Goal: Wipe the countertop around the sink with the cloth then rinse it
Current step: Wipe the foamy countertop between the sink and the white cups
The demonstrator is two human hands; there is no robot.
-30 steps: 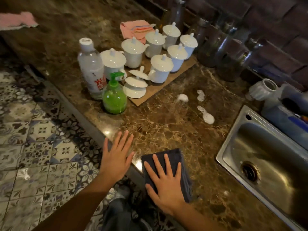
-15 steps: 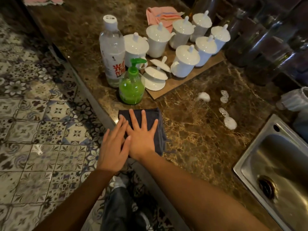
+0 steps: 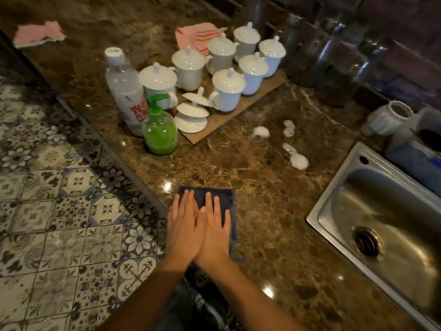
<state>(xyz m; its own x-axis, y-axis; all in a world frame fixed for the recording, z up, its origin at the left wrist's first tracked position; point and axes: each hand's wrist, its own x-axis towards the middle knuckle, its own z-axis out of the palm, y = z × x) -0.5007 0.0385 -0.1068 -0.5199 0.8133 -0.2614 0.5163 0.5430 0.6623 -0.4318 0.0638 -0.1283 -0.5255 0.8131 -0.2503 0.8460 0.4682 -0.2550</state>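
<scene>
Brown marbled stone forms the surface (image 3: 250, 177), seen from the head view, with patterned floor tiles to the left and a steel sink (image 3: 338, 187) sunk in at the right. A dark cloth (image 3: 226, 199), folded flat, lies near the front edge of the surface, well apart from the sink. Both hands are laid on it palm down: the left hand (image 3: 182, 225) covers its left part and the right hand (image 3: 214, 231) its middle, the two touching along their inner sides. No grip is closed on the cloth; the fingers of both hands are stretched out flat and close together, and the cloth is pressed, not pinched.

White foam blobs (image 3: 298, 161) sit between the cloth and the far wall, near the sink's corner. A green soap bottle (image 3: 160, 132), a clear bottle (image 3: 126, 91) and a board of lidded white cups (image 3: 229, 89) stand beyond the cloth.

The wiping step appears to be under way, with the foam untouched. Even pressure through flat palms would suit it, and strokes would best be carried towards the foam and the sink rim, so that residue is gathered there. Care is advised near the soap bottle and cups, which could be knocked.
</scene>
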